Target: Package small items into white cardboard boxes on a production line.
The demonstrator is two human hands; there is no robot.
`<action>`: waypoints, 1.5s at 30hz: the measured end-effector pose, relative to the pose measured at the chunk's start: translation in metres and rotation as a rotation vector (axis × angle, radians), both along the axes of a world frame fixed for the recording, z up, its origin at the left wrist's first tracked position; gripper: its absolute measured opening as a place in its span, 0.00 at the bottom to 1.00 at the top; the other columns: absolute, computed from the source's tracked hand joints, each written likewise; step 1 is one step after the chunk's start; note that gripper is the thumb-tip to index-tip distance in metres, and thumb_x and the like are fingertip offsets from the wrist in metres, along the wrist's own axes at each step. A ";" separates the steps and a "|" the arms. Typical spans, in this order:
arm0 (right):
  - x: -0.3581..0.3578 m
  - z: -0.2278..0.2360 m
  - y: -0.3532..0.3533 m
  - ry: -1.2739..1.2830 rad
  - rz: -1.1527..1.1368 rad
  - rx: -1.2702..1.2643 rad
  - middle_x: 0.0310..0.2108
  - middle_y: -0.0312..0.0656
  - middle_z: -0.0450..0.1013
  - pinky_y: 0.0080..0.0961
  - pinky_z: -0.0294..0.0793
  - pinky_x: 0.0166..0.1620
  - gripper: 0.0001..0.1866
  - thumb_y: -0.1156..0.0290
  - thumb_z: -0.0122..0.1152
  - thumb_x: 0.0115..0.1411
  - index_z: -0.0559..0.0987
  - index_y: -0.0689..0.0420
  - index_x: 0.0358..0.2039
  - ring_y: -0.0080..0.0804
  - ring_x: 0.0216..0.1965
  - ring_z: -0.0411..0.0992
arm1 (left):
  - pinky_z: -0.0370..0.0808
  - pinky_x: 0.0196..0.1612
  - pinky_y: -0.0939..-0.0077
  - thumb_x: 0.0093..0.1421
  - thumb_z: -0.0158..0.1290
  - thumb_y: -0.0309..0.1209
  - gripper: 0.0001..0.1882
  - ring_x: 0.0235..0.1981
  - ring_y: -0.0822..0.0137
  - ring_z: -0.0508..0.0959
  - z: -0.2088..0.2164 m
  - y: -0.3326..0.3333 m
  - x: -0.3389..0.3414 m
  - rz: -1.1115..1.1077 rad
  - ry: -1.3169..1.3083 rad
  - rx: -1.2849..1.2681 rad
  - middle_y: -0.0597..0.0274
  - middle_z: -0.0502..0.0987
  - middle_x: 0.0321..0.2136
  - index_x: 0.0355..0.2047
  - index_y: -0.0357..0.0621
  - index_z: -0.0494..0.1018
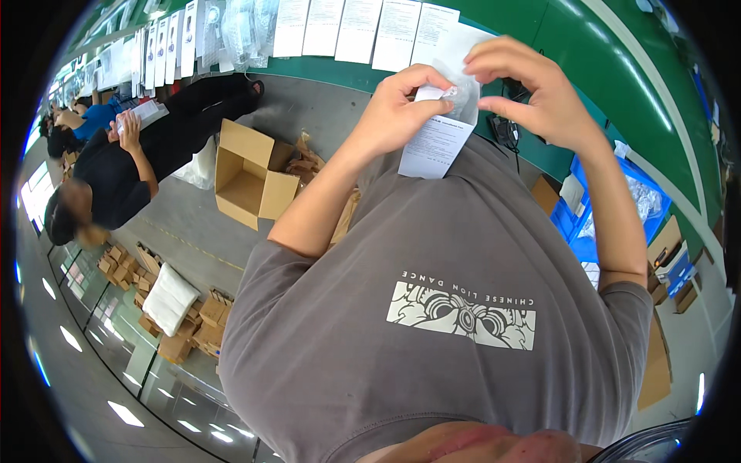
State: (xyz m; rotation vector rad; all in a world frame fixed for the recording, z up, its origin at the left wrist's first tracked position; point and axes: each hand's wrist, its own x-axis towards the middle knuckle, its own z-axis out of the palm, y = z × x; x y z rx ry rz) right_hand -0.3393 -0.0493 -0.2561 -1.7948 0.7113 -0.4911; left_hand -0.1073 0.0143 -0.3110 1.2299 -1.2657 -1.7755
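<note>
In front of my chest is a narrow white box (436,148) with printed text and its end open, its pale flap raised on the far side. My left hand (403,108) grips this box by its upper part, thumb and fingers closing at the mouth. Crumpled clear plastic (461,100) shows in the opening, right by the left fingertips. On the other side of the mouth, my right hand (540,96) is curved with thumb and fingers apart. Its fingertips are close to the raised flap; whether they touch it I cannot tell.
White printed boxes (359,29) lie in a row on the green table (532,38), beside clear plastic packs (239,31). A black device with cable (505,131) lies beyond my right wrist. Blue bins (579,239) stand right, an open carton (241,181) left. A person in black (116,166) works at left.
</note>
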 end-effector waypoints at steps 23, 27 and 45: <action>0.007 -0.046 0.053 -0.349 -0.418 0.205 0.45 0.41 0.77 0.34 0.71 0.54 0.08 0.77 0.61 0.60 0.81 0.61 0.40 0.39 0.54 0.71 | 0.70 0.49 0.73 0.67 0.47 0.31 0.15 0.44 0.69 0.73 -0.008 0.007 -0.010 0.065 -0.036 -0.391 0.57 0.75 0.42 0.47 0.36 0.76; -0.003 -0.055 0.052 -0.056 -0.283 -0.180 0.44 0.43 0.78 0.33 0.71 0.54 0.08 0.79 0.60 0.61 0.81 0.61 0.40 0.39 0.51 0.73 | 0.65 0.58 0.70 0.67 0.47 0.32 0.16 0.49 0.64 0.73 -0.013 0.001 -0.008 -0.054 -0.120 -0.231 0.55 0.75 0.47 0.48 0.37 0.76; 0.002 -0.054 -0.006 -0.130 -0.690 0.248 0.42 0.39 0.79 0.20 0.75 0.45 0.08 0.79 0.63 0.60 0.83 0.61 0.41 0.26 0.45 0.76 | 0.69 0.48 0.73 0.49 0.69 0.36 0.21 0.43 0.65 0.73 -0.017 -0.002 -0.011 -0.093 -0.174 -0.385 0.61 0.70 0.39 0.41 0.44 0.78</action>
